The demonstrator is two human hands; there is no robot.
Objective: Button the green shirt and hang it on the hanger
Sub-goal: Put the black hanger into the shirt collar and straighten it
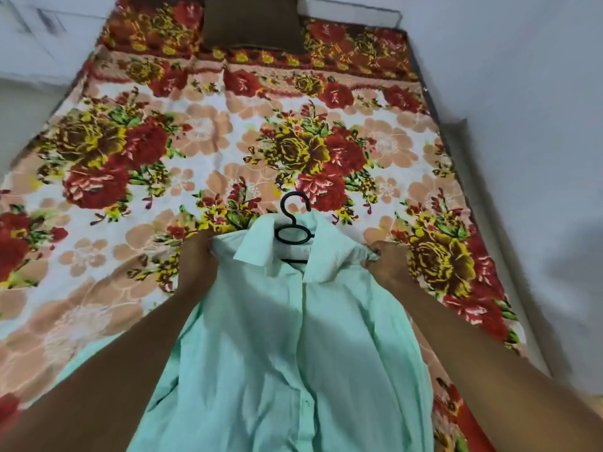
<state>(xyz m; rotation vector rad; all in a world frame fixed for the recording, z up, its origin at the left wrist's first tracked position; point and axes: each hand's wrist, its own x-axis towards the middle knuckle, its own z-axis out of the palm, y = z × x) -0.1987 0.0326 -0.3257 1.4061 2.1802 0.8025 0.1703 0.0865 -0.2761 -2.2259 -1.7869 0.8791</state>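
between both hands' fingers (370, 256), seemingly pinched: green shirt (287, 337)

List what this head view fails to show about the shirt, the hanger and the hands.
- Hanger: only the hook and neck loop show; its arms are hidden inside the green shirt.
- Shirt hem: cut off by the bottom edge.
- Buttons: too faint to tell which are fastened.
- Left hand: fingertips hidden under the shoulder fabric.
- Right hand: pinches the other shoulder; fingertips partly buried in cloth.
- Pillow: top cut off by the upper edge.
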